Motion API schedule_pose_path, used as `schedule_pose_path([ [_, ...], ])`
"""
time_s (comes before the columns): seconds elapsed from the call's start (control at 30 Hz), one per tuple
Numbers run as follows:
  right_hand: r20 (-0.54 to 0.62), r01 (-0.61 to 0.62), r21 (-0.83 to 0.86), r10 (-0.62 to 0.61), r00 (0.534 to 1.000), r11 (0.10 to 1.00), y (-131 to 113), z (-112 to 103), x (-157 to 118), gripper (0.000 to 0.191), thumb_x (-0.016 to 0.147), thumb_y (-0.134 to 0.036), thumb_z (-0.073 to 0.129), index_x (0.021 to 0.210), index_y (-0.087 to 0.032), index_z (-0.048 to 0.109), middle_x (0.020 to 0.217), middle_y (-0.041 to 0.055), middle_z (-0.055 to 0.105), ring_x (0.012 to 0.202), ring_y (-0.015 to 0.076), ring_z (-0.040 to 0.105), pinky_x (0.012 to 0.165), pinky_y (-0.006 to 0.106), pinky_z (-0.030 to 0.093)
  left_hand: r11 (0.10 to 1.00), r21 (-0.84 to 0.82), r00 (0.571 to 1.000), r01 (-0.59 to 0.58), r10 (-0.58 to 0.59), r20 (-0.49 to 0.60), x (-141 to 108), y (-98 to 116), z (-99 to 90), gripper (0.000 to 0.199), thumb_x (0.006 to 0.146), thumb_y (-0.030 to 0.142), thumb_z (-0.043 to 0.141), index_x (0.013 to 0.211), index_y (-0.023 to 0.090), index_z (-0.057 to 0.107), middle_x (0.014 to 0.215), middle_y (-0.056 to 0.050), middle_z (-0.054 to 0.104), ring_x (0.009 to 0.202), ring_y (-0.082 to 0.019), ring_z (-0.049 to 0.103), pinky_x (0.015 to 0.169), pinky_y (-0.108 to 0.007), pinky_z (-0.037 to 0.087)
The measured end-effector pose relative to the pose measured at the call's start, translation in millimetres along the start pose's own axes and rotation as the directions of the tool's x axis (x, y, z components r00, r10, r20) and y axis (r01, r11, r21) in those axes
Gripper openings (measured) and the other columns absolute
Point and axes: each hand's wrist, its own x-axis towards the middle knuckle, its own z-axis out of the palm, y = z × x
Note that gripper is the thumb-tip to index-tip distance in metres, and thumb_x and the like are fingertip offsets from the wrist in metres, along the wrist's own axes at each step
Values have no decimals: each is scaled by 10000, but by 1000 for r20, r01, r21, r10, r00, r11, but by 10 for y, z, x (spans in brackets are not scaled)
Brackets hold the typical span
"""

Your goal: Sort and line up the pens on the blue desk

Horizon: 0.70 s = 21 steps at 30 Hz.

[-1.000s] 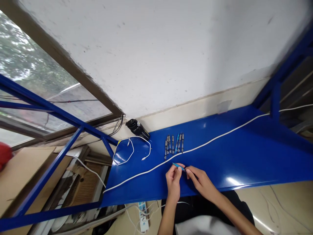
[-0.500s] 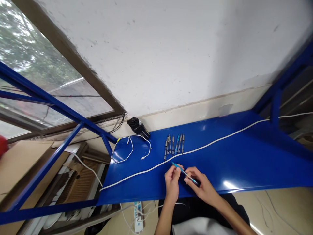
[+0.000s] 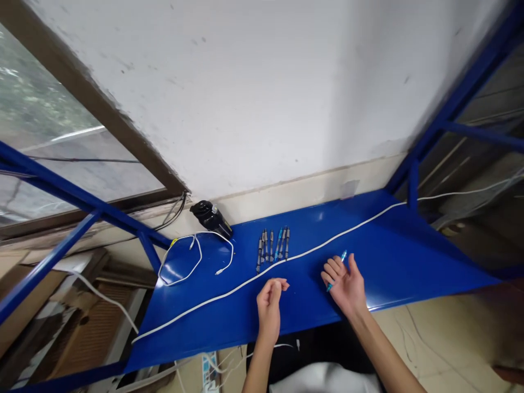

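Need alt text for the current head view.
A person's right hand holds a blue pen over a blue table; the left hand has its fingers curled, and whether it holds anything is unclear. A row of pens lies beyond a long white cable, with a black bottle further left.

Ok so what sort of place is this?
Probably a makeshift indoor work corner, though whether workshop or office I can't tell: a blue table with a row of pens stands against a marked wall.
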Motion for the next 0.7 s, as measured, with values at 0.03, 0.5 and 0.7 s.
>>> schedule_pose_path([
  [0.03, 1, -8, 7, 8, 1000, 1000, -13, -61, -11, 571, 1028, -680, 539, 687, -265, 344, 600, -88, 223, 486, 127, 190, 424, 269, 347, 1000, 4, 1000, 0, 0, 2, 2, -7, -2, 419, 996, 559, 695, 1001, 157, 811, 943, -97, 761, 930, -226, 701, 916, -335, 546],
  [0.5, -5, 77, 120, -77, 997, 990, 58, -358, -34, 669, 947, -674, 556, 598, -263, 158, 457, -103, 107, 424, 106, 32, 353, 268, 217, 999, 40, 1000, -9, 9, -6, -12, -51, 0, 403, 1010, 541, 680, 1003, 157, 800, 943, -90, 759, 933, -225, 702, 908, -334, 554],
  [0.7, -41, 49, 237, -40, 998, 970, 57, -354, -44, 650, 943, -642, 583, 617, -261, 169, 471, -101, 139, 437, 104, 56, 374, 269, 261, 971, 228, 997, -73, 74, 8, 58, 144, -13, 380, 1003, 532, 688, 1141, 189, 779, 1026, -97, 781, 975, -246, 742, 930, -353, 573],
])
